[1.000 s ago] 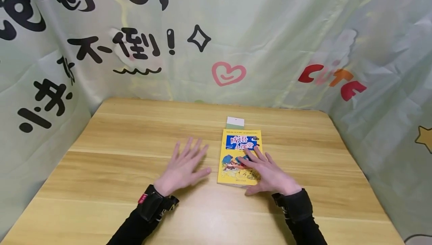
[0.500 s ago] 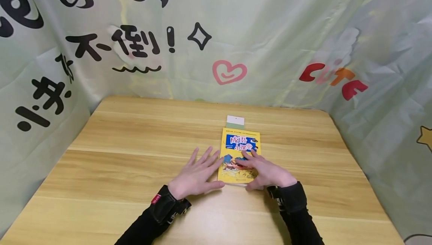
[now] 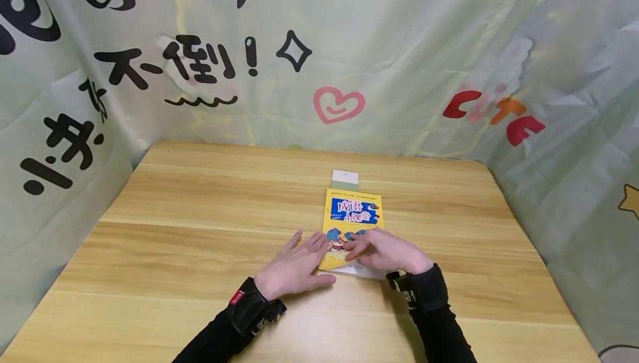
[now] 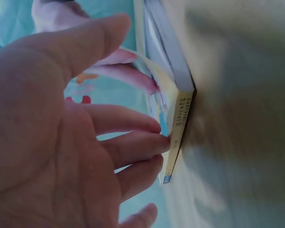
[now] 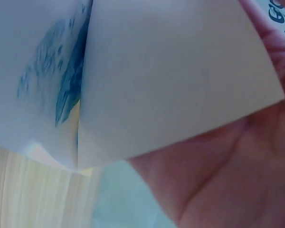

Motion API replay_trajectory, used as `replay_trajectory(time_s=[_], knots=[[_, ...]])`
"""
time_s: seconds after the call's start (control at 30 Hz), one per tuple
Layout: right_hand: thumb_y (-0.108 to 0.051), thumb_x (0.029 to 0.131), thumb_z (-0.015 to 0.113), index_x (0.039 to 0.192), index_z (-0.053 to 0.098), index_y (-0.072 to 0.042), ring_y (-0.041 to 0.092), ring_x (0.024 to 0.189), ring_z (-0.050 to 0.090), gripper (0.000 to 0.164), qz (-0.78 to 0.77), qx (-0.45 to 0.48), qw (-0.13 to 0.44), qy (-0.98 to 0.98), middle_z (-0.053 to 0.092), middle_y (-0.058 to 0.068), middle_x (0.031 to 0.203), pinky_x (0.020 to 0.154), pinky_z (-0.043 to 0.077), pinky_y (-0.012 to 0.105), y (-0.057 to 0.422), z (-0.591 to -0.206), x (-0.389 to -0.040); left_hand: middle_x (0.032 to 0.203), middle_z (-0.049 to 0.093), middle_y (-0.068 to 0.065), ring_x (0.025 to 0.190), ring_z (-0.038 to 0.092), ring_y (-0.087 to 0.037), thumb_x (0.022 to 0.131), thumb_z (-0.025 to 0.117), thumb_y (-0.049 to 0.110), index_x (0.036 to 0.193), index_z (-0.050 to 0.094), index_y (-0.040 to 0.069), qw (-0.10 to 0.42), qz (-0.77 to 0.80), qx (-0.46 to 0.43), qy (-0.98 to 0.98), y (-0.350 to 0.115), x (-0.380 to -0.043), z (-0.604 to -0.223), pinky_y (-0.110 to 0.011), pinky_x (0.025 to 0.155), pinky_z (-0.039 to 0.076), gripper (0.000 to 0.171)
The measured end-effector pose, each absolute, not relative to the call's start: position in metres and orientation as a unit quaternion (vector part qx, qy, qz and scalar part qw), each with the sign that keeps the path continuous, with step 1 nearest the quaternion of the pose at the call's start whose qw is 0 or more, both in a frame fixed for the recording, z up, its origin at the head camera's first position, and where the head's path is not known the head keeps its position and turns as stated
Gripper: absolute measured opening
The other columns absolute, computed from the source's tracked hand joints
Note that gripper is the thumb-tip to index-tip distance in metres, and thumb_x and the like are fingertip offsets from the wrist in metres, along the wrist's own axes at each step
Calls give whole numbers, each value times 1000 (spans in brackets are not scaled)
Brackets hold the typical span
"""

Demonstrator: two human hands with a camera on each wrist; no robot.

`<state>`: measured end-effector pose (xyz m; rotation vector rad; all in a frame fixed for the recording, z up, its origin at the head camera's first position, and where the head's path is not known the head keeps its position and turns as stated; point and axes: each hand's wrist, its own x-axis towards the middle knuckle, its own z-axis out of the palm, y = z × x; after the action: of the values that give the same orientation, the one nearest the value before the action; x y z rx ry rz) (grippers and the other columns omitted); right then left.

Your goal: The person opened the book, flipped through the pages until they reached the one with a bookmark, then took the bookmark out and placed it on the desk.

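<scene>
A yellow paperback book [image 3: 349, 207] with a blue title panel lies on the wooden table. My right hand [image 3: 391, 249] holds the lower right part of its front cover, fingers bent over it, lifted off the pages. In the right wrist view the cover's pale inner side [image 5: 180, 71] stands in front of my palm; the thumb's grip is hidden. My left hand [image 3: 294, 268] lies at the book's left edge with fingers extended. In the left wrist view those fingertips touch the cover beside the yellow spine [image 4: 180, 114], and the cover bows upward.
A white and green card [image 3: 345, 179] lies at the book's far edge, partly hidden by it or meeting it. The wooden table [image 3: 199, 202] spreads around both hands. Printed fabric [image 3: 399, 63] hangs along its back and sides.
My left hand has come rightward to the book's left edge. My right hand has gone from lying spread over the book to raising the cover's lower right corner, baring white paper underneath.
</scene>
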<state>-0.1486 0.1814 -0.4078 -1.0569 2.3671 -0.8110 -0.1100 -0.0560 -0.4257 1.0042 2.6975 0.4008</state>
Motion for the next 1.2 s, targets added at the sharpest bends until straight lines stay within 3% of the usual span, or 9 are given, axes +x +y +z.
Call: replay_trajectory(time_s=[0.1,0.23,0.4,0.67,0.77,0.87,1.03,1.1,1.2], knots=[[6,84,63,100,77,-3,23,109,61,23,-293,-399,171,852,72,8,107,94,50,45,179,-404,-147,149,36,-20,139,27,-29,94,47,54,143,41,-2,97,129,343,925,-53,-109,-427,-56,114,13,75],[4,81,69,92,78,-7,12,92,66,17,-289,-419,100,855,75,2,94,99,45,49,174,-398,-144,139,50,-20,131,41,-30,94,49,52,133,55,-1,50,121,351,927,-50,-108,-427,-57,111,22,66],[-1,79,73,84,77,-10,5,80,64,11,-284,-427,47,857,73,-6,83,97,47,46,166,-393,-142,98,70,-6,98,64,-23,91,55,51,85,68,14,-34,113,351,929,-49,-108,-429,-56,103,37,40],[1,76,76,77,73,-10,9,84,60,12,-308,-460,-28,832,68,-7,79,108,33,52,160,-391,-139,45,39,11,45,46,-8,89,63,40,53,55,19,-93,128,322,933,-46,-112,-431,-46,89,51,42],[3,72,79,73,71,-11,13,90,56,16,-333,-468,-65,816,65,-5,83,107,32,54,159,-392,-140,47,34,11,44,41,-8,87,65,35,54,54,20,-96,134,315,935,-45,-113,-431,-32,60,53,38],[3,68,81,72,71,-11,19,99,50,18,-365,-464,-105,800,62,1,88,102,33,52,158,-391,-139,48,37,10,44,38,-7,87,65,29,57,57,21,-89,148,309,935,-45,-114,-430,-24,39,34,32],[8,60,81,74,71,-6,30,95,45,22,-420,-450,-219,757,55,10,88,89,35,48,156,-385,-137,63,64,2,42,39,-5,87,65,23,90,74,15,-114,193,296,928,-45,-115,-424,-18,36,28,13],[7,63,80,74,70,-2,31,87,45,18,-436,-442,-272,735,53,12,82,80,35,44,155,-383,-136,87,73,-5,46,49,-6,86,66,19,115,69,10,-150,230,288,917,-46,-116,-421,-18,35,34,30],[5,68,78,73,68,1,27,76,47,12,-452,-433,-307,717,53,10,74,71,37,35,155,-385,-138,127,63,-12,79,67,-16,84,68,11,140,49,6,-224,269,281,893,-48,-117,-414,-23,48,54,58]])
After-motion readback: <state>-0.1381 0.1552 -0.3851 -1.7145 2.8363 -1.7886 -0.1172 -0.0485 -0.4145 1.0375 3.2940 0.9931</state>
